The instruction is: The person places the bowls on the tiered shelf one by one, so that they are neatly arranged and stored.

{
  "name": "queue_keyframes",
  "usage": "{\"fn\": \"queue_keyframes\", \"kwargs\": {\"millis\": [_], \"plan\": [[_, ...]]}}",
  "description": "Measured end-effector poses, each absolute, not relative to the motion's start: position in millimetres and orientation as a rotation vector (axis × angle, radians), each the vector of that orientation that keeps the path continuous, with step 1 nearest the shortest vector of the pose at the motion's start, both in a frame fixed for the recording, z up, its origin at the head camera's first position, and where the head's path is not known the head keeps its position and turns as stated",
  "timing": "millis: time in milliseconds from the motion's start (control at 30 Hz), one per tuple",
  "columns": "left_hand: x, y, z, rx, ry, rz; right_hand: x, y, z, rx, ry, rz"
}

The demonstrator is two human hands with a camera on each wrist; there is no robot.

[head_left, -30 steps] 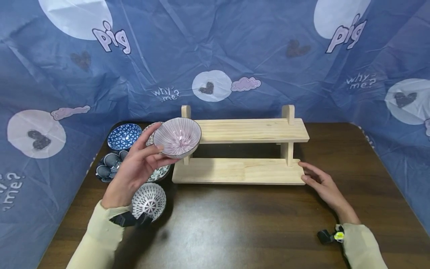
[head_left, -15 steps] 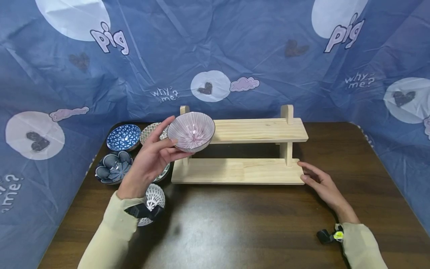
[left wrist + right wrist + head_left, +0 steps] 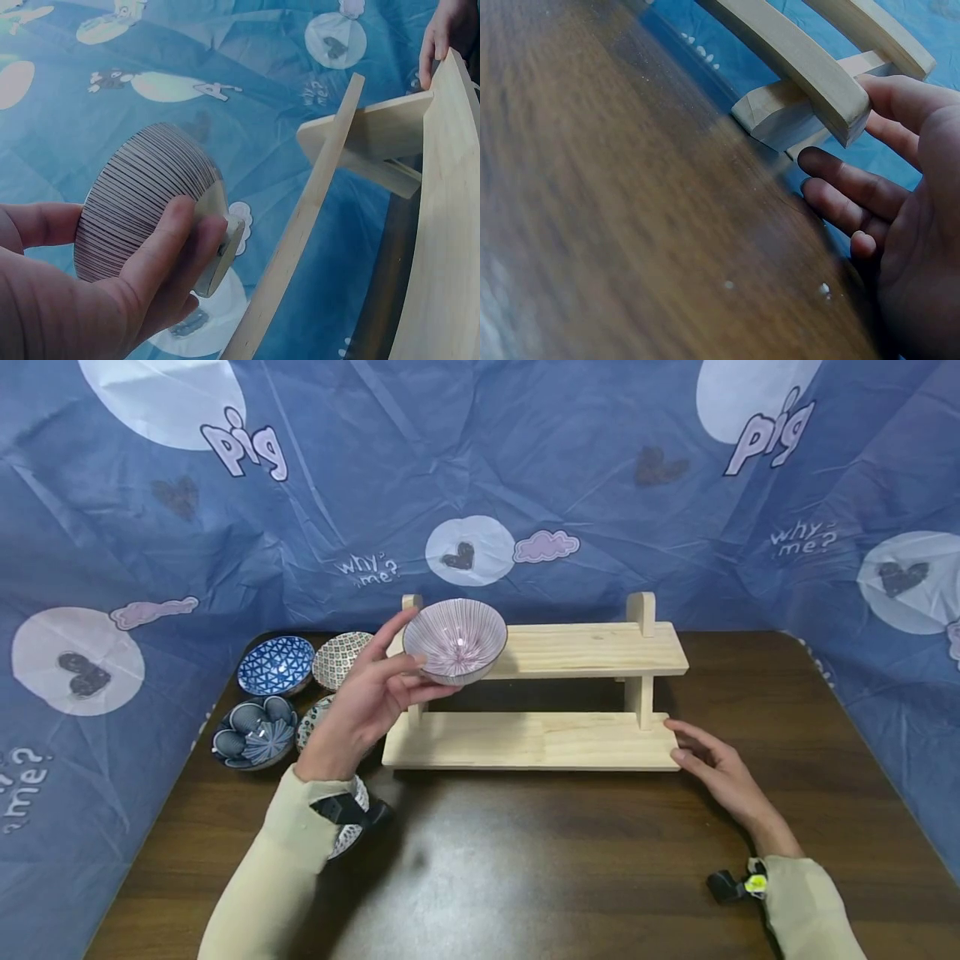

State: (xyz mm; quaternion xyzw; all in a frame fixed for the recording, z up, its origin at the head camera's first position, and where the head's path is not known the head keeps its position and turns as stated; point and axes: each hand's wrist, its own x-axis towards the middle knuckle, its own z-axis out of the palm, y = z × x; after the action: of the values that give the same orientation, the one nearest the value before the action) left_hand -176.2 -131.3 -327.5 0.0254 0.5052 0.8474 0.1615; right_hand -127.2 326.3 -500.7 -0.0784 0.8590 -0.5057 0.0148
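Observation:
My left hand (image 3: pixel 356 718) holds a small bowl (image 3: pixel 457 643) with thin purple-grey stripes, thumb inside and fingers beneath. The bowl is tilted so its inside faces the head camera, and in that view it overlaps the left part of the wooden two-tier rack's upper shelf (image 3: pixel 577 647). In the left wrist view the bowl's ribbed outer side (image 3: pixel 142 202) and foot show beside the rack's shelf edge. My right hand (image 3: pixel 720 777) grips the right end of the lower shelf (image 3: pixel 540 742) with thumb and forefinger; its other fingers (image 3: pixel 840 176) curl loosely below the board.
Several bowls stand on the dark wooden table (image 3: pixel 540 868) left of the rack: a blue triangle-patterned one (image 3: pixel 273 664), a checkered one (image 3: pixel 339 658), a dark-blue flowered one (image 3: pixel 255 731), a green-patterned one (image 3: pixel 309 720). A black-and-white bowl (image 3: pixel 348 839) is mostly behind the left wrist.
My left hand has carried the striped bowl right and slightly up, from above the other bowls to in front of the upper shelf's left part. The right hand stays at the shelf end.

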Motion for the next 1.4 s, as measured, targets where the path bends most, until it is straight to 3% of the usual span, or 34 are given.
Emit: {"fn": "queue_keyframes", "kwargs": {"millis": [1400], "plan": [[-205.5,-42.4,-334.2,0.063,1.38,2.422,-127.7,328.0,-500.8,-0.248,2.666,-1.586]]}}
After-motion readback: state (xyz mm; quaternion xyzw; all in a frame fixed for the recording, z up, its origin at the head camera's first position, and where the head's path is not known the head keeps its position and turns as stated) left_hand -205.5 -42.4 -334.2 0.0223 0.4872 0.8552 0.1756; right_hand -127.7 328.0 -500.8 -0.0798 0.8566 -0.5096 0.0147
